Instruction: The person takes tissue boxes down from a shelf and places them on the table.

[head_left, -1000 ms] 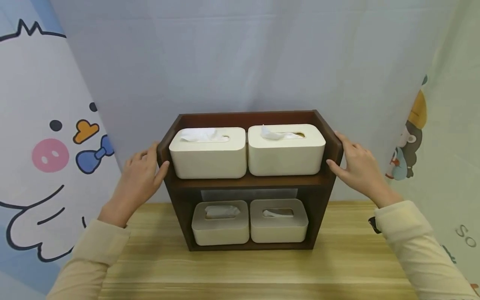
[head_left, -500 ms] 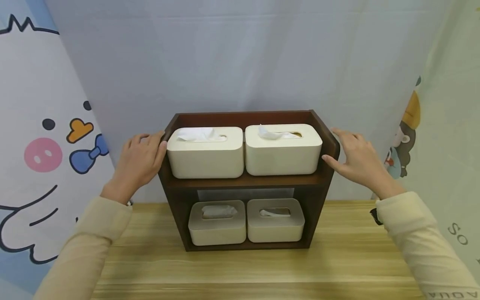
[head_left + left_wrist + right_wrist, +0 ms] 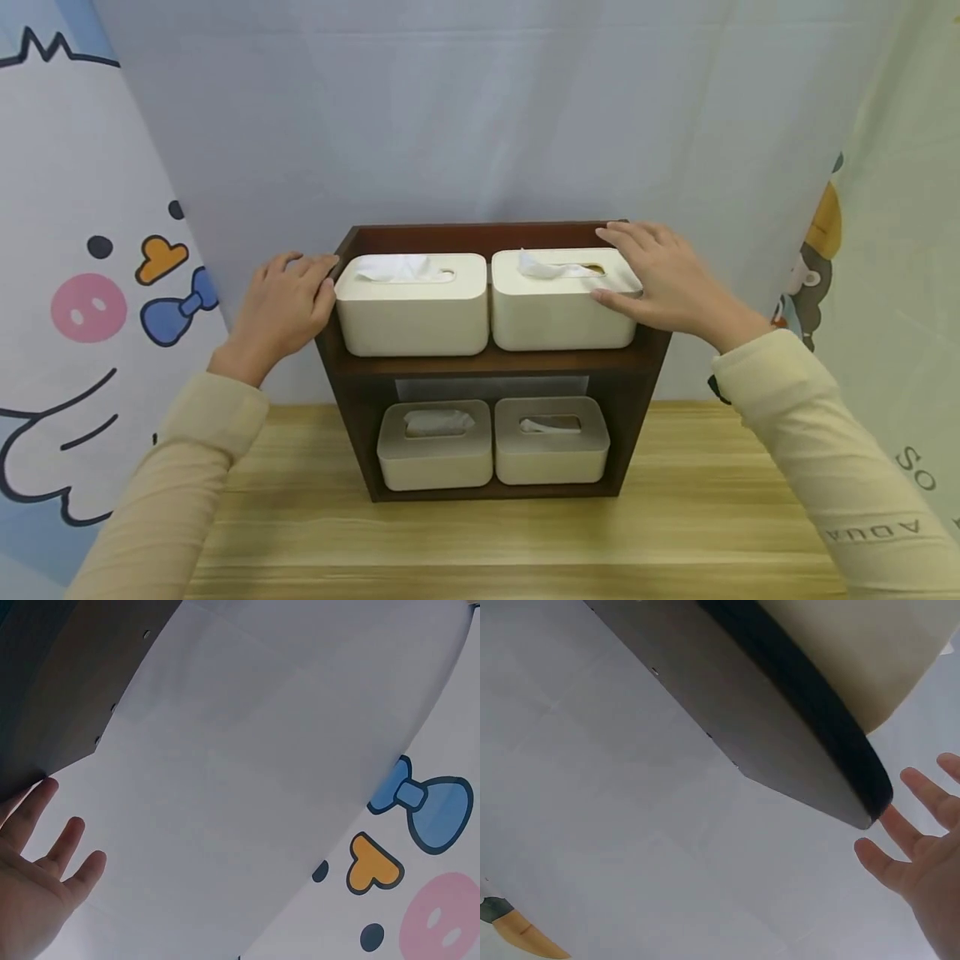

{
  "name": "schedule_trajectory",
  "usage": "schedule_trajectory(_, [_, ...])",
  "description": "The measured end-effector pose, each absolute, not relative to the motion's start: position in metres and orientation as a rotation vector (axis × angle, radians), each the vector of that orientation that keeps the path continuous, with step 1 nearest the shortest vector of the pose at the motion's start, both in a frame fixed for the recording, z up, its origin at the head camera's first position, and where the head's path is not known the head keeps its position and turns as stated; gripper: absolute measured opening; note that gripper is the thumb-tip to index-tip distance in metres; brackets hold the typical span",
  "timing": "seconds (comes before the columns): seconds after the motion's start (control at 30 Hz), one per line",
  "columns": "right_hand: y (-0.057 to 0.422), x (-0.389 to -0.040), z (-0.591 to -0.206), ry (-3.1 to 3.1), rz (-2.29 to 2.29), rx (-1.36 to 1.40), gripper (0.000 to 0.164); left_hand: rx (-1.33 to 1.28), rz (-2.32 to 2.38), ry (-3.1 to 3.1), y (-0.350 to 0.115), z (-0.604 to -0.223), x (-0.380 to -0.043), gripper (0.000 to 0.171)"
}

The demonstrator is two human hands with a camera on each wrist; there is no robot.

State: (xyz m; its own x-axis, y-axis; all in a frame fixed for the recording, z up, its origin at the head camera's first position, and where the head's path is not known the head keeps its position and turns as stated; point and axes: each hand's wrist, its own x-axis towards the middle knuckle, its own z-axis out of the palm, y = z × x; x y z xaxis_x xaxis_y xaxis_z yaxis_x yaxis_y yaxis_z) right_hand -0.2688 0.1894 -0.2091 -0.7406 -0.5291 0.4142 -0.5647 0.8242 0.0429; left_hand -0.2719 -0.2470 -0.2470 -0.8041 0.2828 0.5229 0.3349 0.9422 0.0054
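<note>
A dark brown two-tier shelf (image 3: 491,364) stands on the wooden table. On its upper tier sit two cream tissue boxes side by side, the left tissue box (image 3: 416,327) and the right tissue box (image 3: 558,323), each with white tissue showing at its slot. My left hand (image 3: 281,308) rests its fingertips at the top of the shelf's left side; the left wrist view shows its fingers spread by the dark side panel (image 3: 67,690). My right hand (image 3: 671,283), fingers extended, reaches over the shelf's right side and overlaps the right tissue box's corner.
The lower tier holds two more tissue boxes, a left lower box (image 3: 435,462) and a right lower box (image 3: 552,458). Light wood table (image 3: 495,550) spreads in front. Behind hangs a pale curtain (image 3: 450,108), with cartoon-printed cloth (image 3: 82,192) at the left.
My right hand has left the shelf's right edge and moved inward over the right tissue box. The left hand has shifted slightly up its edge. The shelf and boxes stay put.
</note>
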Motion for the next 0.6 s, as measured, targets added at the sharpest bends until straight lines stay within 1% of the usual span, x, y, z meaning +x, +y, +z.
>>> schedule_trajectory(0.27, [0.166,-0.291,-0.203,-2.737,0.069,0.886,0.08,-0.449,-0.116,-2.587,-0.249,-0.249,-0.273,0.045])
schedule_trajectory(0.6, [0.155,-0.316,-0.206,-2.895,0.134,0.93,0.091,-0.468,-0.109,-2.549,-0.25,-0.253,-0.276,0.044])
